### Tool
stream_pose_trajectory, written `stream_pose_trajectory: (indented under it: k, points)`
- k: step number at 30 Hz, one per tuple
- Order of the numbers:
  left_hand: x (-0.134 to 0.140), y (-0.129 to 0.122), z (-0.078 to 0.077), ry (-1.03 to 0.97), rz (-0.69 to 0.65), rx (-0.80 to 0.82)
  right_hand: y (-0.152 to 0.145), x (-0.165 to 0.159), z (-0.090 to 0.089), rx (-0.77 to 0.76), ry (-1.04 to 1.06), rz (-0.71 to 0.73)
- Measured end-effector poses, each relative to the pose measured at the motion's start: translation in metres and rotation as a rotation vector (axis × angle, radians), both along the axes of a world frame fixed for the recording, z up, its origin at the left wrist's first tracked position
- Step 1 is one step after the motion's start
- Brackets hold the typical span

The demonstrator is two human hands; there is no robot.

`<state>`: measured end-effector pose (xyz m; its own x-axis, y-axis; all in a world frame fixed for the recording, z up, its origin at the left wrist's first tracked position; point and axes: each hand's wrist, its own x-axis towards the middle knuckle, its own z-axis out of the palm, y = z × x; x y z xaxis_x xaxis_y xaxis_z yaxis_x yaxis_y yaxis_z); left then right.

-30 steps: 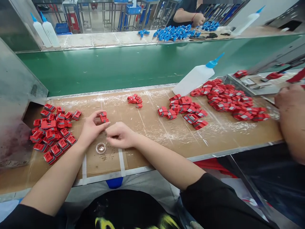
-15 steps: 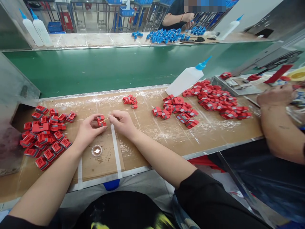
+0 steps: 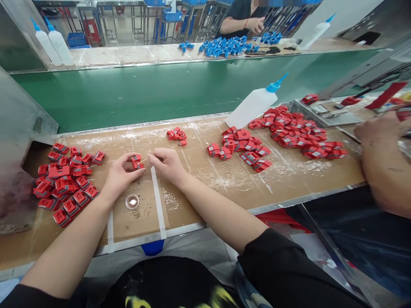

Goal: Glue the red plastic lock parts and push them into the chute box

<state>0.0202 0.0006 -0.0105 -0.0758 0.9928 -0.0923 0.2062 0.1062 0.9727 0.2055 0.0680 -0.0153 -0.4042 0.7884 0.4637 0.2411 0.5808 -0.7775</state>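
Note:
My left hand is closed on a small red and grey plastic part, held between thumb and fingers above the cardboard-covered bench. Pinched in my right hand is a thin pale stick, whose tip points at the part; whether it touches cannot be made out. Below my hands sits a small clear dish, with wet spots on the cardboard around it. A heap of similar red parts lies left of my left hand. Beyond my right hand is a small cluster of red pieces.
More red parts and a larger pile lie to the right, by a tilted white bottle with a blue nozzle. A co-worker's hand works at far right. Behind a green strip, another person sits near blue parts.
The stick's tip has drawn back slightly from the red part, with my right hand a little farther right. The whole view has shifted slightly. Both co-workers' hands have moved.

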Motion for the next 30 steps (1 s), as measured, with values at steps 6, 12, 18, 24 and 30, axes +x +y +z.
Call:
stream_pose_trajectory:
  k: [6,12,18,24,30]
  points:
    - [-0.0008,0.0004,-0.0012,0.006,0.004,-0.001,-0.0006,0.0005,0.0009,0.018,0.005,-0.015]
    - [0.0003,-0.0006,0.0002,-0.003,-0.006,-0.007,-0.0022,-0.0016,0.0012,-0.036,0.02,0.017]
    - [0.0001,-0.0003,0.0014,0.034,-0.002,-0.002,-0.0011,-0.0014,-0.001,-0.019,0.047,0.022]
    - [-0.0007,0.0001,0.0,0.028,-0.005,-0.006,-0.0004,-0.0007,0.0002,0.006,0.013,0.003]
    - [-0.0008,0.0005,0.0001,0.05,-0.005,0.007,0.0018,-0.0006,-0.0002,0.034,-0.004,-0.011]
